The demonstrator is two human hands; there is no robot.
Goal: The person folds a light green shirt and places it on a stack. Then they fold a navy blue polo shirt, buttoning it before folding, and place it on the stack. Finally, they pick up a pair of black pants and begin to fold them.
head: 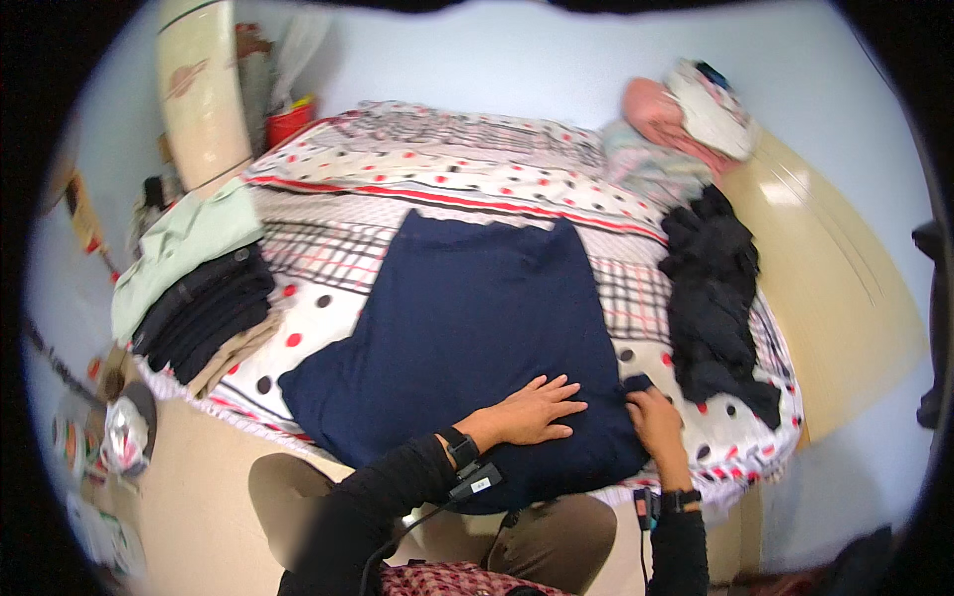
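A dark navy garment lies spread over the patterned bedsheet, its lower edge reaching the bed's near edge by my knees. My left hand rests flat on the cloth with its fingers apart. At the garment's right side, my right hand has its fingers bent on a small piece of the navy fabric that sticks out past the edge. The underside of that grip is hidden. Both wrists wear dark straps with small cabled devices.
Folded dark clothes with a pale green garment stand at the bed's left. A heap of black clothes lies right, below pink and white bundled fabric. A wooden board flanks the bed; a red bucket is behind.
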